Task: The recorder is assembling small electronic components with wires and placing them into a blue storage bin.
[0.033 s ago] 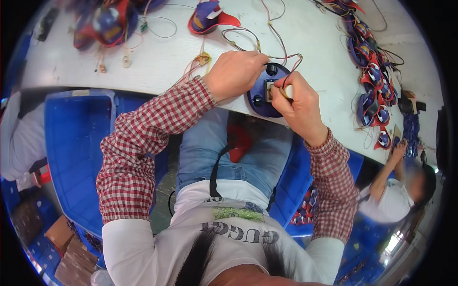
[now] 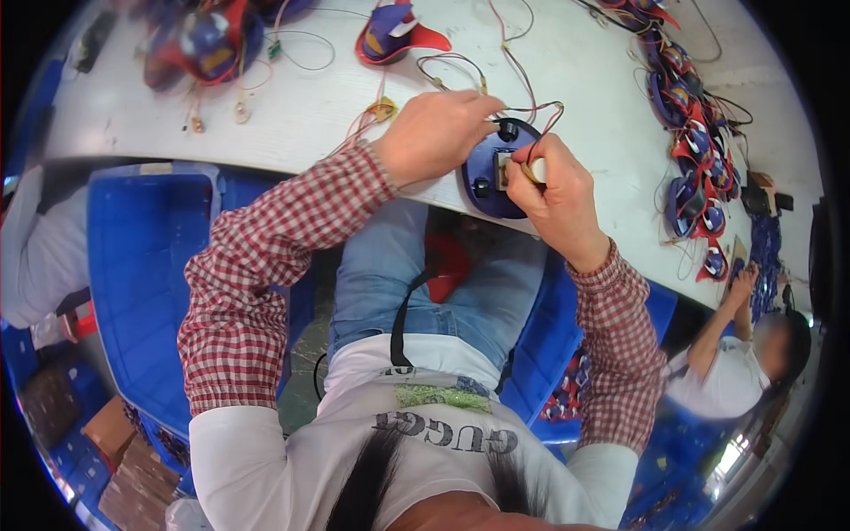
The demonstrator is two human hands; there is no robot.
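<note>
1. Head view, far left: a blue plastic crate [image 2: 146, 265] is seen beneath the edge of the white table [image 2: 567, 71], beside the person's left knee.
2. Upper left on the table: a blurred heap of red-and-blue parts [image 2: 199, 40] with loose wires is laid out.
3. Upper centre: a single red-and-blue part [image 2: 398, 31] is set apart from the heap.
4. Left hand [image 2: 434, 133]: it is curled over the top edge of the round blue housing [image 2: 496, 173], fingertips pressed against its rim near a black knob; a steadying grip is shown.
5. Round blue housing: it is placed at the near edge of the table, between both hands, with thin red and black wires [image 2: 531, 111] running out of it.
6. Right hand [image 2: 558, 199]: it is closed around a small pale cylindrical piece [image 2: 537, 170], held against the housing's centre.
7. Right of table: a long row of red-and-blue assemblies [image 2: 695, 133] is lined up.
8. Lower right: another person's hand [image 2: 742, 285] is seen at the table's end.
</note>
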